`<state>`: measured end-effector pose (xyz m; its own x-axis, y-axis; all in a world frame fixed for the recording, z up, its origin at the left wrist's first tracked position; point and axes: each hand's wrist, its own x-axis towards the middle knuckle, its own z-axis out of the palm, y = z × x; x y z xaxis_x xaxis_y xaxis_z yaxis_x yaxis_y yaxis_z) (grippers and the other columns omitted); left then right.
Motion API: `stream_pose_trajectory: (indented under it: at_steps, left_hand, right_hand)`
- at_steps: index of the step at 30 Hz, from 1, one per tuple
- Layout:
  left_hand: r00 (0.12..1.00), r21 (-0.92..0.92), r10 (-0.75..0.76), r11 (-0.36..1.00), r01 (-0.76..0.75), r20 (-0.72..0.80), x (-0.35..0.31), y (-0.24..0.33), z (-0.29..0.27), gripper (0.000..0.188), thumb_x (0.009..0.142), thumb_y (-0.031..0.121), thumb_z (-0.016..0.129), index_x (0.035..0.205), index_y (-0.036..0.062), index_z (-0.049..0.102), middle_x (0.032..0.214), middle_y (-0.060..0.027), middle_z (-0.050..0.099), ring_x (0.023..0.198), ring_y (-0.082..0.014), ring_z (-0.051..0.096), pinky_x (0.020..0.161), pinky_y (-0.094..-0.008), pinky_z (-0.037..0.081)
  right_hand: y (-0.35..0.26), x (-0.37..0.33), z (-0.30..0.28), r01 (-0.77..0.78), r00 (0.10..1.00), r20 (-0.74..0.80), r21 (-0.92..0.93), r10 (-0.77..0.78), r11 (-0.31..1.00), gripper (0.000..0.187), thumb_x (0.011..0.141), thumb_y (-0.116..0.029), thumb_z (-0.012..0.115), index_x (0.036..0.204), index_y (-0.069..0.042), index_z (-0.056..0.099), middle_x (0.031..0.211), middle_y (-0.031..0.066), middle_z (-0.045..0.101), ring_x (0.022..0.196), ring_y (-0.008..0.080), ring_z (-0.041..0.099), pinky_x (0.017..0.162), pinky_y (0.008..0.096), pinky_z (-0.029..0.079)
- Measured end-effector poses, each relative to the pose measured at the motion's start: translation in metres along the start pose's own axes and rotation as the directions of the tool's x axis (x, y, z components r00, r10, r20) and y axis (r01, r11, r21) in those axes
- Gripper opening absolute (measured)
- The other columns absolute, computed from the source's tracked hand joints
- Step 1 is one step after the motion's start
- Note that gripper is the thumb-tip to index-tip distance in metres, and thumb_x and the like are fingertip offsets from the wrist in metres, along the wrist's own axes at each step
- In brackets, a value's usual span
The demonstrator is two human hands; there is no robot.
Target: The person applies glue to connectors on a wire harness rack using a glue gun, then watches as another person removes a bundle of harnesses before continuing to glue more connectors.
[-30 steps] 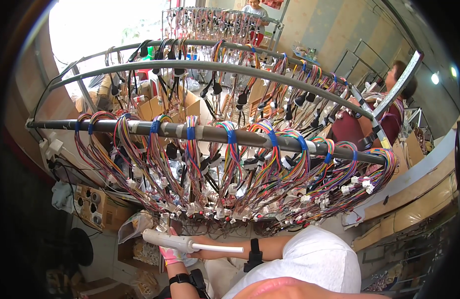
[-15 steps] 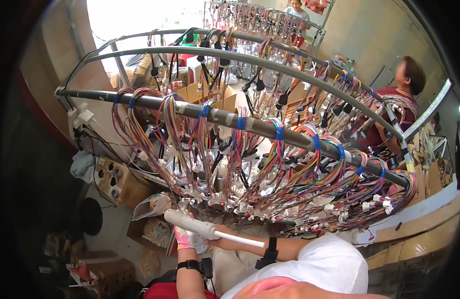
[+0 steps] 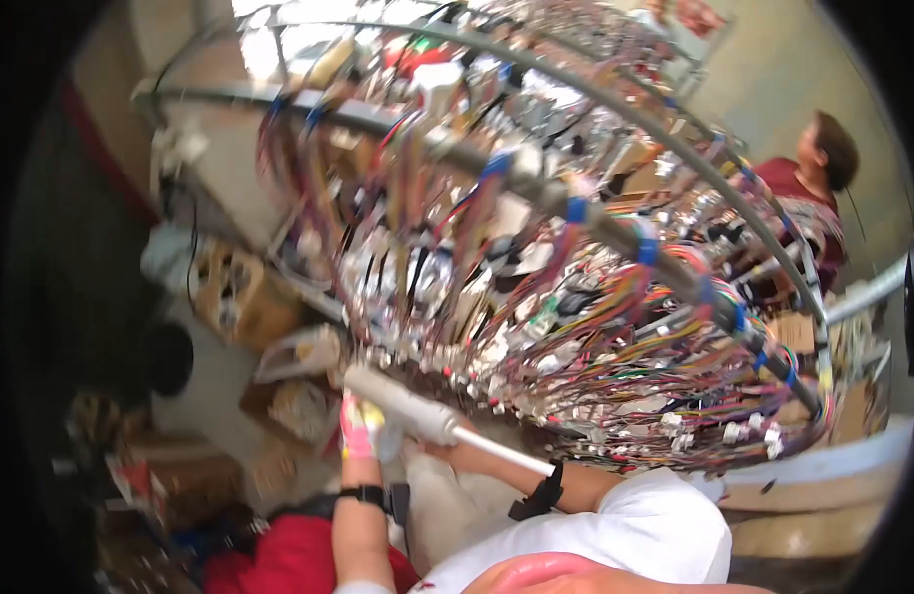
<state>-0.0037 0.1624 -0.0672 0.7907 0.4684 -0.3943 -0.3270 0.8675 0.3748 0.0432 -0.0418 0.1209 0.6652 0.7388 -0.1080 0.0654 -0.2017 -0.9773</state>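
Note:
My left hand [image 3: 361, 421], in a pink, white and yellow glove or wrap, is at the lower middle, left of a thick white tube [image 3: 402, 404]. A thin white rod [image 3: 501, 450] runs from the tube's right end toward my right wrist. My right forearm [image 3: 491, 467] reaches in from the right behind the rod. Its hand is mostly hidden behind the tube. Blur and overlap hide the fingers of both hands, so what they hold does not show. Just beyond them hang bundles of coloured wires [image 3: 576, 366] with small white connectors [image 3: 679, 424].
A curved metal rack [image 3: 516, 183] carries the wire bundles, tied with blue bands. Cardboard boxes [image 3: 234, 292] and an open bag [image 3: 298, 354] stand at left. A red item [image 3: 279, 554] lies by my left arm. A person in dark red [image 3: 798, 183] is at the far right.
The head view has shifted and turned, blurring the rack. More of the red item at the lower left shows. My hands stay near the white tube.

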Motion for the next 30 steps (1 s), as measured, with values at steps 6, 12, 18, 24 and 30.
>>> stream_pose_trajectory:
  at_steps: [6, 12, 18, 24, 30]
  left_hand:
    - [0.994, 0.034, 0.098, 0.994, -0.1, 0.053, -0.004, 0.019, 0.066, 0.036, 0.088, 0.016, 0.053, 0.123, 0.0115, 0.05, 0.109, -0.0009, 0.061, 0.083, -0.0131, 0.057, 0.068, -0.0248, 0.044]
    - [0.996, -0.2, 0.069, 0.978, -0.055, 0.062, -0.01, 0.028, 0.055, 0.034, 0.089, 0.012, 0.052, 0.122, 0.0059, 0.049, 0.115, -0.0083, 0.058, 0.108, -0.0259, 0.056, 0.097, -0.038, 0.04]
    - [0.997, -0.091, 0.044, 0.995, -0.038, 0.069, -0.012, 0.028, 0.063, 0.037, 0.09, 0.019, 0.052, 0.124, 0.0061, 0.047, 0.117, -0.0093, 0.058, 0.102, -0.0209, 0.058, 0.088, -0.0343, 0.045]
    - [0.996, -0.004, 0.042, 0.999, -0.042, 0.076, -0.011, 0.029, 0.069, 0.045, 0.094, 0.026, 0.045, 0.131, 0.0009, 0.04, 0.126, -0.0131, 0.051, 0.109, -0.0204, 0.051, 0.094, -0.0334, 0.04]
    - [0.996, -0.08, 0.025, 0.997, -0.018, 0.085, -0.009, 0.027, 0.065, 0.044, 0.093, 0.023, 0.048, 0.131, 0.0028, 0.04, 0.127, -0.0133, 0.05, 0.11, -0.0223, 0.05, 0.094, -0.035, 0.041]
  right_hand:
    - [0.018, -0.003, -0.016, -0.057, 0.996, 0.067, -0.02, 0.058, 0.998, 0.04, 0.08, -0.015, 0.068, 0.115, -0.004, 0.052, 0.105, 0.0105, 0.06, 0.096, 0.02, 0.056, 0.086, 0.0324, 0.045]
    - [0.03, 0.009, -0.004, -0.084, 0.987, 0.142, 0.063, 0.074, 0.994, 0.063, 0.075, 0.012, 0.055, 0.132, -0.005, 0.034, 0.125, 0.0092, 0.047, 0.116, 0.021, 0.047, 0.096, 0.0353, 0.04]
    - [0.05, 0.018, 0.005, -0.104, 0.987, 0.137, 0.165, 0.082, 0.981, 0.06, 0.077, 0.012, 0.051, 0.131, -0.006, 0.035, 0.124, 0.0086, 0.049, 0.116, 0.0211, 0.048, 0.091, 0.0346, 0.044]
    - [0.05, 0.022, 0.013, -0.262, 0.961, 0.151, 0.236, 0.231, 0.936, 0.056, 0.079, 0.01, 0.053, 0.131, -0.006, 0.036, 0.122, 0.01, 0.052, 0.117, 0.0232, 0.048, 0.092, 0.035, 0.044]
    - [0.053, 0.026, 0.016, -0.235, 0.969, 0.127, 0.232, 0.21, 0.944, 0.055, 0.08, 0.007, 0.056, 0.13, -0.005, 0.037, 0.12, 0.0098, 0.052, 0.113, 0.0227, 0.05, 0.091, 0.0347, 0.044]
